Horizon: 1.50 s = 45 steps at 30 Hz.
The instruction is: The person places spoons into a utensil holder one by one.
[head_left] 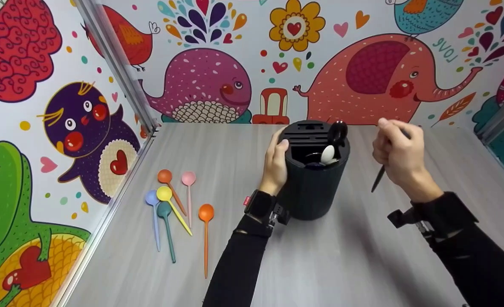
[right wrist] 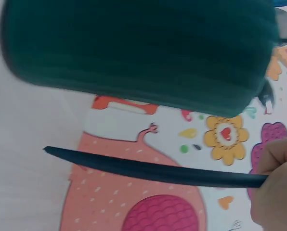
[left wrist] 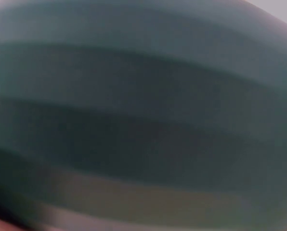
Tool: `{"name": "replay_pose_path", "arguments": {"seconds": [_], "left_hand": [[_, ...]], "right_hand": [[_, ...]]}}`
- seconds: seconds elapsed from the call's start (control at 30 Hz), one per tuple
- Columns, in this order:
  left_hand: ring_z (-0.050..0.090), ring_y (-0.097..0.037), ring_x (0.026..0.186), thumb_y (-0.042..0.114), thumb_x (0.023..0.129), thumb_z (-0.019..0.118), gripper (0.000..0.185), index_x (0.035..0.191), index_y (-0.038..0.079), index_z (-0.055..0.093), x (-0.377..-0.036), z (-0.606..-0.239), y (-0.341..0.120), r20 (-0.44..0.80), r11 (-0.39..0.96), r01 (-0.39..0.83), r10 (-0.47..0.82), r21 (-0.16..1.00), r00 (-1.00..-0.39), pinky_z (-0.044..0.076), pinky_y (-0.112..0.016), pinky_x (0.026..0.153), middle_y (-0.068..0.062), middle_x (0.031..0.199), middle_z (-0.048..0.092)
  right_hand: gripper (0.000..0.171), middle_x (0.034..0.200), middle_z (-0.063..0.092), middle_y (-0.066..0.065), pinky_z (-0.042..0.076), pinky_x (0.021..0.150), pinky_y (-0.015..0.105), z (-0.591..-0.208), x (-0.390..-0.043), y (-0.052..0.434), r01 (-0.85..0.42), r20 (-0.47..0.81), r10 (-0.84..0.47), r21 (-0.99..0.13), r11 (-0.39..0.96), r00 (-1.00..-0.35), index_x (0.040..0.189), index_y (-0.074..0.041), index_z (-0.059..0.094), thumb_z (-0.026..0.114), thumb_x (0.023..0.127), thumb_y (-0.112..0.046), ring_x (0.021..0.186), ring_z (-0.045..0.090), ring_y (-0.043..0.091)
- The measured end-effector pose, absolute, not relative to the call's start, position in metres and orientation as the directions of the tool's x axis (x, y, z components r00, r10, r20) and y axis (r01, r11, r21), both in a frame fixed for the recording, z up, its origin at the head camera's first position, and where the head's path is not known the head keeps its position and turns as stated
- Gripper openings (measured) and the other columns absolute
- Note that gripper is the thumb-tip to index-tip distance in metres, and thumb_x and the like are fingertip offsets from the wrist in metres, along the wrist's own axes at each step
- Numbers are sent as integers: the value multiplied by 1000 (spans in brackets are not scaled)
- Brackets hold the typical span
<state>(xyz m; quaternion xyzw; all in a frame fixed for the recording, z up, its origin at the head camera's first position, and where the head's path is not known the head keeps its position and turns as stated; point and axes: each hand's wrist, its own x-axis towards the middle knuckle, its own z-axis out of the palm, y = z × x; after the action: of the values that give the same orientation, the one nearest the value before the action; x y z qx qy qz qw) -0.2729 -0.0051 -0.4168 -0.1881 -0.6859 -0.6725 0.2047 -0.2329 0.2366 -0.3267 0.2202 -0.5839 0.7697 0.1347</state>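
Note:
A black ribbed utensil holder (head_left: 309,192) stands upright on the table, and my left hand (head_left: 274,164) grips its left side with the thumb at the rim. Its slotted top has an open compartment with a white utensil end (head_left: 328,153) and a glossy black one (head_left: 338,132). The holder's wall (left wrist: 143,120) fills the left wrist view, blurred. To the right of the holder, my right hand (head_left: 401,149) holds a slim black utensil (head_left: 378,179) above the table. In the right wrist view its tapered end (right wrist: 134,168) points away from the fist (right wrist: 280,187); the rest is hidden in the hand.
Several coloured spoons lie on the table at left, among them an orange spoon (head_left: 206,213), a yellow spoon (head_left: 165,193), a teal spoon (head_left: 164,209) and a pink spoon (head_left: 188,178). Printed walls (head_left: 286,68) close off the back and left.

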Motion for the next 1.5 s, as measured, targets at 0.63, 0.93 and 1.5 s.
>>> {"name": "replay_pose_path", "arguments": {"seconds": [0.63, 0.93, 1.5], "left_hand": [[47, -27, 137, 26, 99, 32, 57, 144, -5, 49, -272, -416, -7, 526, 51, 525, -28, 850, -850, 33, -36, 116, -20, 145, 54], [47, -26, 137, 26, 99, 32, 58, 144, -6, 48, -272, -415, -7, 527, 41, 526, -30, 850, -849, 34, -36, 115, -19, 144, 54], [47, -25, 137, 27, 100, 32, 57, 144, -5, 50, -274, -417, -6, 539, 40, 537, -24, 842, -842, 34, -36, 115, -19, 144, 54]], "right_hand": [[45, 55, 21, 3, 11, 36, 26, -270, -225, 213, -535, 616, -33, -708, -461, -787, 61, 0, 31, 49, 102, -4, 42, 15, 10], [43, 54, 24, 2, 11, 36, 24, -250, -223, 196, -597, 654, 76, -629, -498, -752, 62, 0, 34, 56, 98, -9, 40, 18, 11], [42, 53, 24, 4, 12, 35, 27, -268, -233, 173, -607, 681, 62, -604, -516, -730, 62, 1, 34, 51, 100, -8, 40, 18, 13]]}}
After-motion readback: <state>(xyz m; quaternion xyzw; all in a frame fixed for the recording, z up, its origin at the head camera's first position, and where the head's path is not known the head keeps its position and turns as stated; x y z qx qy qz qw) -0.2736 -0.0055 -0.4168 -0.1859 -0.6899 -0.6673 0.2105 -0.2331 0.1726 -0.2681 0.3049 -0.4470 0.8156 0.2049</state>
